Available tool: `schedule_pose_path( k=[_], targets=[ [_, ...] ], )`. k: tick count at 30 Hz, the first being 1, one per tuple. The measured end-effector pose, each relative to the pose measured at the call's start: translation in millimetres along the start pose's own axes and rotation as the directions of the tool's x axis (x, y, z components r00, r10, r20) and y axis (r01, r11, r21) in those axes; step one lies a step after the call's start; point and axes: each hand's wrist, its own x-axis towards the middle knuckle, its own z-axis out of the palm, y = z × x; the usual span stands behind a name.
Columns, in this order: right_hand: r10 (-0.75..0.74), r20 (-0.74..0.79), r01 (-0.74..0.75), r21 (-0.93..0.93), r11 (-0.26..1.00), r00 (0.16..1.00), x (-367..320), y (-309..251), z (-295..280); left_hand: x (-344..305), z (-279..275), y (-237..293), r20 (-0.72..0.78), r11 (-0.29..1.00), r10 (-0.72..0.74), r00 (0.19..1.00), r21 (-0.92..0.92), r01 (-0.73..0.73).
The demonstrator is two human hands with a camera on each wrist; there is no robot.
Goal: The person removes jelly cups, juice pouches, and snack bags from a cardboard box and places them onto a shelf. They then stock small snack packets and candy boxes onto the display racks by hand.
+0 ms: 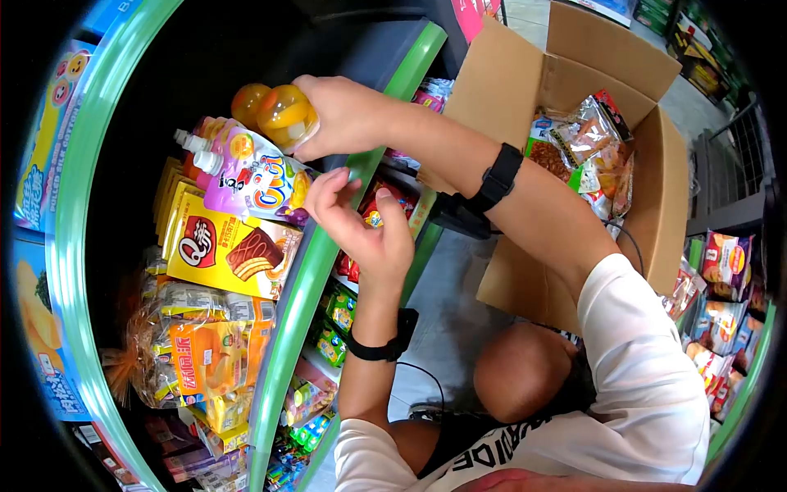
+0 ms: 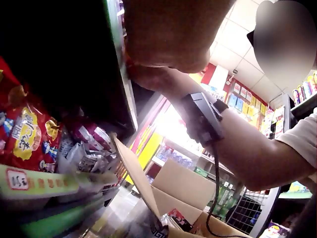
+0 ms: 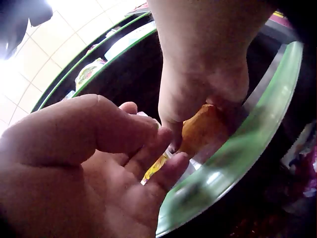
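Observation:
My right hand (image 1: pixel 340 115) grips a clear, rounded jar (image 1: pixel 287 115) of yellow-orange fruit pieces over the shelf, beside a similar jar (image 1: pixel 248 102). In the right wrist view my right hand (image 3: pixel 203 94) comes from the top, orange (image 3: pixel 204 130) showing below it. Just below it, my left hand (image 1: pixel 365 230) holds nothing, its fingers loosely bent by the lower end of a purple spouted pouch (image 1: pixel 254 176). The left hand (image 3: pixel 99 158) fills the foreground of the right wrist view. Under the pouch lies a yellow cake box (image 1: pixel 229 246).
Bagged snacks (image 1: pixel 213 353) fill the nearer shelf behind a green shelf edge (image 1: pixel 287 344). An open cardboard box (image 1: pixel 664 180) with packaged food stands at the right. Red snack bags (image 2: pixel 32 134) sit on a lower shelf. More bags (image 1: pixel 725 262) line the far right.

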Motion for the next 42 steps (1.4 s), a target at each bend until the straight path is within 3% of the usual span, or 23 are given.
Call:
schedule_pose_path(
  k=[5, 12, 14, 16, 19, 20, 22, 24, 25, 26, 27, 28, 29, 30, 33, 34, 35, 36, 37, 38, 39, 40, 42],
  targets=[
    [-0.107, 0.003, 0.106, 0.104, 0.989, 0.994, 3, 10, 0, 1, 2, -1, -0.012, 1.0, 0.001, 1.0, 0.024, -0.001],
    [0.01, 0.183, 0.0, -0.05, 0.999, 0.983, -9, -5, -22, 3, -4, -7, -0.017, 0.997, -0.076, 0.997, 0.02, 0.077],
    [-0.189, -0.064, 0.168, -0.246, 0.955, 0.98, -38, 2, -30, 2, -3, -8, -0.015, 0.995, -0.101, 0.995, 0.001, 0.101],
    [-0.26, -0.114, 0.208, -0.343, 0.916, 0.959, -79, 18, -61, 1, -4, -2, 0.025, 0.993, -0.015, 1.0, 0.12, 0.012],
    [-0.008, -0.052, -0.008, -0.302, 0.953, 0.999, -144, 40, -143, -16, 14, 5, 0.118, 0.992, 0.037, 0.992, 0.116, -0.05],
    [0.281, -0.017, -0.267, -0.361, 0.893, 0.96, -168, 66, -171, -25, 21, 8, 0.185, 0.98, 0.09, 0.979, 0.159, -0.12],
    [0.633, 0.162, -0.404, -0.645, 0.649, 0.757, -212, 98, -217, -51, 47, 8, 0.388, 0.982, 0.17, 0.906, 0.012, -0.19],
    [0.81, 0.27, -0.276, -0.844, 0.459, 0.521, -285, 136, -231, -76, 72, 26, 0.641, 0.98, 0.2, 0.741, -0.136, -0.147],
    [0.828, 0.379, -0.225, -0.839, 0.496, 0.413, -318, 137, -241, -86, 83, 37, 0.734, 0.973, 0.23, 0.638, -0.193, -0.128],
    [0.828, 0.475, -0.177, -0.825, 0.537, 0.299, -346, 137, -248, -99, 90, 41, 0.74, 0.972, 0.233, 0.631, -0.204, -0.12],
    [0.833, 0.472, -0.188, -0.825, 0.533, 0.289, -377, 143, -244, -116, 95, 40, 0.824, 0.974, 0.226, 0.52, -0.19, -0.122],
    [0.803, 0.407, 0.123, -0.91, 0.395, 0.436, -408, 152, -234, -128, 99, 40, 0.892, 0.977, 0.209, 0.401, -0.174, -0.123],
    [0.72, 0.386, 0.394, -0.904, 0.168, 0.577, -425, 159, -227, -132, 102, 41, 0.913, 0.98, 0.181, 0.366, -0.135, -0.146],
    [0.725, 0.388, 0.395, -0.902, 0.173, 0.569, -425, 168, -231, -134, 104, 40, 0.914, 0.981, 0.179, 0.363, -0.138, -0.137],
    [0.93, 0.35, 0.213, -0.923, 0.321, 0.116, -387, 204, -242, -138, 106, 37, 0.909, 0.989, 0.123, 0.398, -0.078, -0.126],
    [0.875, 0.415, 0.163, -0.908, 0.385, 0.248, -400, 230, -258, -139, 106, 36, 0.91, 0.99, 0.115, 0.399, -0.073, -0.119],
    [0.904, 0.399, 0.034, -0.917, 0.398, 0.156, -361, 214, -258, -139, 106, 36, 0.909, 0.991, 0.107, 0.403, -0.067, -0.113],
    [0.896, 0.408, -0.089, -0.9, 0.428, 0.176, -334, 205, -264, -139, 107, 36, 0.911, 0.992, 0.104, 0.4, -0.067, -0.107],
    [0.952, 0.293, -0.144, -0.942, 0.302, 0.084, -305, 206, -261, -138, 108, 36, 0.913, 0.991, 0.106, 0.393, -0.066, -0.113],
    [0.938, 0.198, -0.579, -0.745, 0.332, 0.284, -279, 165, -258, -139, 108, 36, 0.916, 0.991, 0.11, 0.385, -0.07, -0.119],
    [0.899, 0.201, -0.656, -0.625, 0.424, 0.389, -273, 177, -266, -141, 108, 36, 0.919, 0.99, 0.115, 0.377, -0.077, -0.116],
    [0.929, 0.12, -0.817, -0.447, 0.364, 0.349, -265, 173, -267, -142, 108, 35, 0.915, 0.989, 0.119, 0.386, -0.077, -0.123],
    [0.912, 0.162, -0.87, -0.278, 0.408, 0.376, -247, 157, -270, -142, 110, 33, 0.911, 0.987, 0.133, 0.391, -0.087, -0.134]
  ],
)
